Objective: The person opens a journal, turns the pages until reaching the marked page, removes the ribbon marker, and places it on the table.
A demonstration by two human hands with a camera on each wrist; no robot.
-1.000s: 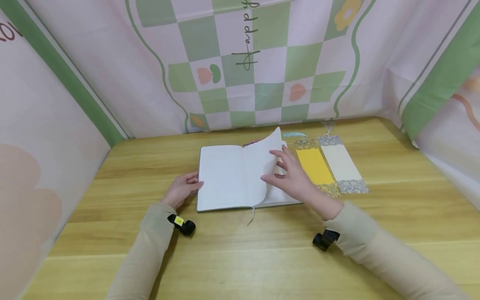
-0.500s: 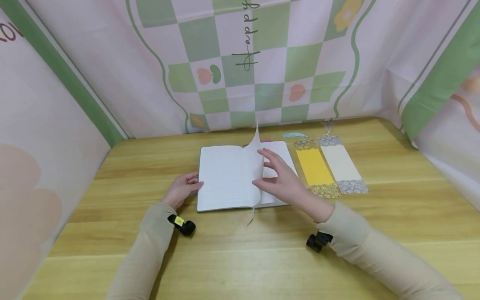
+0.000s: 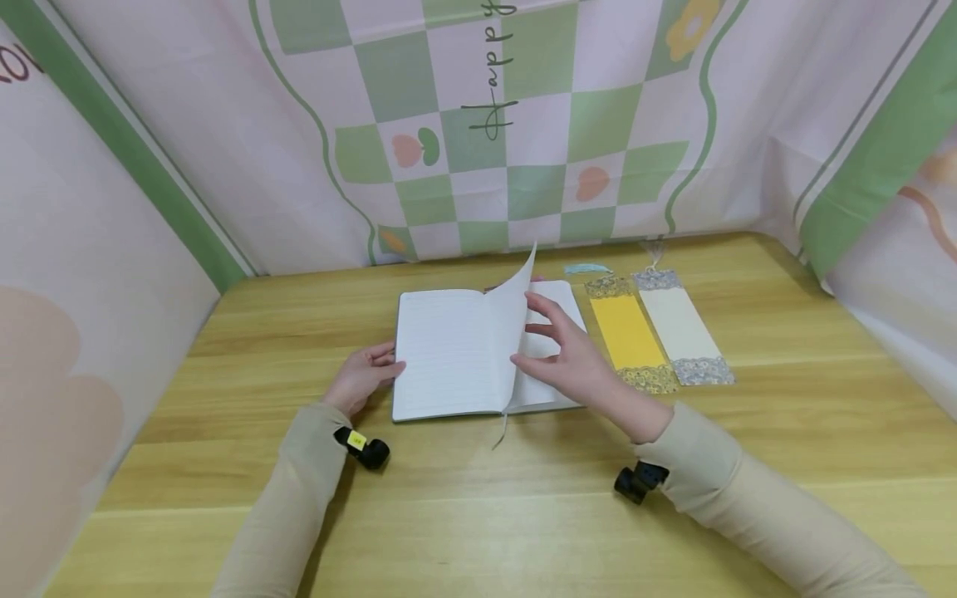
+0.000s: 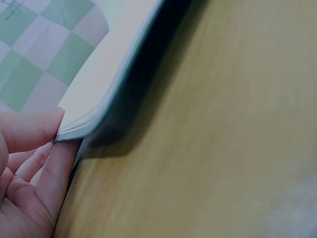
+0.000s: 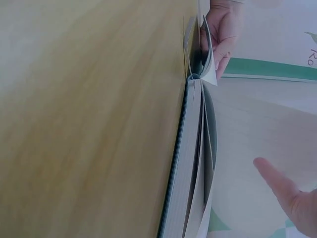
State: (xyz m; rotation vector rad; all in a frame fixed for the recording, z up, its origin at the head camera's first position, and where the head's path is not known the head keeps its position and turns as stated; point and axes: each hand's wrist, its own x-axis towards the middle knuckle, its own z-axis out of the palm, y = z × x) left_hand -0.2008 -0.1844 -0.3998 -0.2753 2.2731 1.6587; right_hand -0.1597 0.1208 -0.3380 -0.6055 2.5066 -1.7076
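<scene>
An open notebook point(image 3: 444, 357) with faintly lined white pages lies mid-table in the head view. My left hand point(image 3: 361, 378) grips its left edge, and the left wrist view shows the thumb on top and fingers beneath the cover corner point(image 4: 74, 135). One page point(image 3: 512, 328) stands raised and curved near the spine. Against its free edge is my right hand point(image 3: 568, 353), thumb and index finger apart, touching the sheet rather than pinching it. In the right wrist view the thumb point(image 5: 277, 183) shows in front of the page; the other fingers are not seen there.
To the notebook's right lie a yellow bookmark point(image 3: 630, 334) and a white bookmark point(image 3: 684, 328), with patterned ends and tassels. A ribbon point(image 3: 503, 430) hangs from the spine. Behind the notebook peeks a small reddish thing point(image 3: 491, 288). A patterned curtain point(image 3: 478, 195) borders the wooden table.
The raised page swung left toward the spine, then came slightly back to the right. My right hand shifted left, then a little right with it. My left hand stayed still.
</scene>
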